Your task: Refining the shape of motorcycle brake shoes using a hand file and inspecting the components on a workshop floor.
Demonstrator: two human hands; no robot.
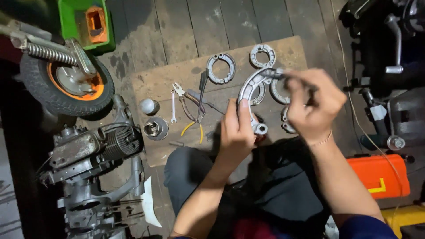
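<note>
While my left hand (237, 128) pinches the curved grey metal brake shoe (250, 95) near its pivot eye, raised over the wooden board (152, 82) for a closer look, my right hand (312, 104) closes on its upper end, steadying it. Yellow-handled pliers (191, 116) lie within reach.

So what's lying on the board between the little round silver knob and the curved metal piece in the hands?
In the head view, a small wrench, yellow-handled pliers and a screwdriver lie between the knob and the curved brake shoe.
</note>
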